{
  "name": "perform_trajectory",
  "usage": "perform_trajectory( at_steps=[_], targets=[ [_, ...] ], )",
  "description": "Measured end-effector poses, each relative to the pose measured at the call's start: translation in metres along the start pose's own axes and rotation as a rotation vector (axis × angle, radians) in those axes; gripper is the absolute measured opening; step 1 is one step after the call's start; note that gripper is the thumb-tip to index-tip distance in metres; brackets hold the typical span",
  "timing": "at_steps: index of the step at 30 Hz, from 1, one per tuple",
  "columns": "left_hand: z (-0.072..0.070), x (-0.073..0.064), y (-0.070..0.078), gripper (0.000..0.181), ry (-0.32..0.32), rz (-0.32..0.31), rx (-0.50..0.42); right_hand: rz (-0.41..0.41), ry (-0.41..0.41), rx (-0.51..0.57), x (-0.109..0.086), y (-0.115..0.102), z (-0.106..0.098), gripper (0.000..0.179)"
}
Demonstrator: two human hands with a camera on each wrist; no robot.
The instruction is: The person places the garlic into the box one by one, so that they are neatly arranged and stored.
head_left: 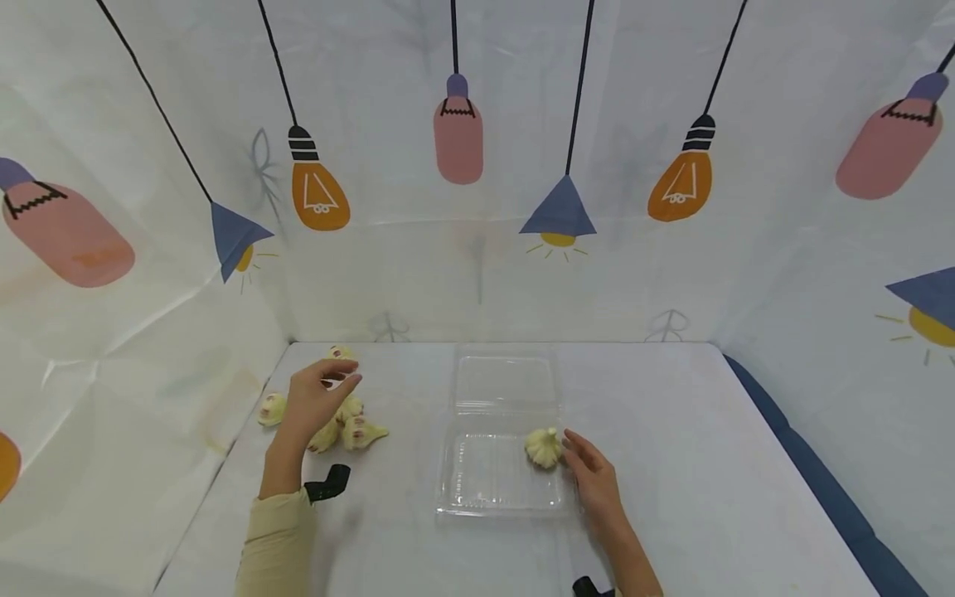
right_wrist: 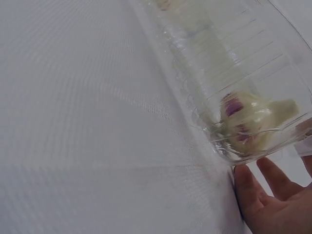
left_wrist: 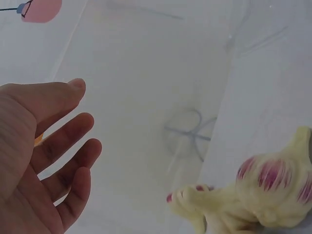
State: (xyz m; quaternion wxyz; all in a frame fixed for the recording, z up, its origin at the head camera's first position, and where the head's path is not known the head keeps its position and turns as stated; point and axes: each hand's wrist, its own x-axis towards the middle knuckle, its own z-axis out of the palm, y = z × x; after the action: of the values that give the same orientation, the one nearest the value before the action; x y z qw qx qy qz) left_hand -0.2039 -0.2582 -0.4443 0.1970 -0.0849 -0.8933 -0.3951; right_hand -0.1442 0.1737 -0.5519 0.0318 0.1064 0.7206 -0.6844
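Observation:
My left hand (head_left: 312, 402) hovers over a loose group of garlic bulbs (head_left: 363, 433) at the left of the table, thumb and fingers apart with nothing between them. In the left wrist view, pale bulbs with purple streaks (left_wrist: 275, 187) lie off to the side of that hand. One garlic bulb (head_left: 544, 448) sits at the right side of a clear plastic clamshell box (head_left: 477, 504), whose lid (head_left: 507, 377) lies folded back. Beside the box's right wall is my right hand (head_left: 594, 477), its fingertips (right_wrist: 242, 175) right at the plastic, close to the bulb inside.
A single garlic bulb (head_left: 272, 409) lies further left, and another (head_left: 341, 352) is near the table's back edge. The white table (head_left: 671, 431) meets a printed sheet wall (head_left: 492, 274) behind. A dark blue edge (head_left: 806, 473) runs along the right.

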Motion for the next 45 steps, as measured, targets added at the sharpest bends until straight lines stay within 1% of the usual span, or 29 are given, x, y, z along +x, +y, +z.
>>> perform_trajectory(
  at_steps=[2,4,8,11,14,18,20,22,26,34,41,45],
  targets=[
    [-0.004,0.002,-0.007,0.024,-0.01,-0.007,0.022,-0.016,0.011,-0.013,0.001,0.0,0.0,0.039],
    [-0.008,0.001,-0.014,0.027,-0.029,-0.035,0.045,-0.021,0.029,-0.028,0.001,0.0,0.001,0.038],
    [-0.014,-0.006,-0.031,0.034,-0.064,-0.107,0.123,-0.022,0.062,-0.051,-0.001,0.003,0.005,0.036],
    [-0.015,-0.01,-0.043,0.037,-0.074,-0.136,0.163,-0.035,0.075,-0.062,-0.001,0.003,0.007,0.036],
    [-0.013,-0.01,-0.053,0.04,-0.097,-0.154,0.169,-0.038,0.09,-0.073,0.0,0.001,0.007,0.037],
    [-0.009,-0.011,-0.067,0.045,-0.146,-0.202,0.138,-0.018,0.105,-0.083,0.003,-0.001,0.009,0.037],
    [-0.007,-0.013,-0.073,0.048,-0.158,-0.216,0.132,-0.009,0.109,-0.084,0.004,-0.001,0.009,0.037],
    [-0.004,-0.014,-0.077,0.049,-0.159,-0.216,0.144,-0.008,0.111,-0.085,0.006,-0.002,0.009,0.037],
    [-0.001,-0.016,-0.083,0.05,-0.154,-0.221,0.162,-0.029,0.101,-0.084,0.008,-0.001,0.008,0.037],
    [0.005,-0.018,-0.092,0.052,-0.153,-0.275,0.137,-0.026,0.088,-0.068,0.012,0.0,0.007,0.037],
    [0.013,-0.017,-0.096,0.048,-0.132,-0.275,0.131,-0.032,0.087,-0.061,0.016,-0.001,0.006,0.037],
    [0.016,-0.016,-0.096,0.047,-0.118,-0.275,0.128,-0.037,0.083,-0.062,0.019,-0.003,0.007,0.038]
  ],
)
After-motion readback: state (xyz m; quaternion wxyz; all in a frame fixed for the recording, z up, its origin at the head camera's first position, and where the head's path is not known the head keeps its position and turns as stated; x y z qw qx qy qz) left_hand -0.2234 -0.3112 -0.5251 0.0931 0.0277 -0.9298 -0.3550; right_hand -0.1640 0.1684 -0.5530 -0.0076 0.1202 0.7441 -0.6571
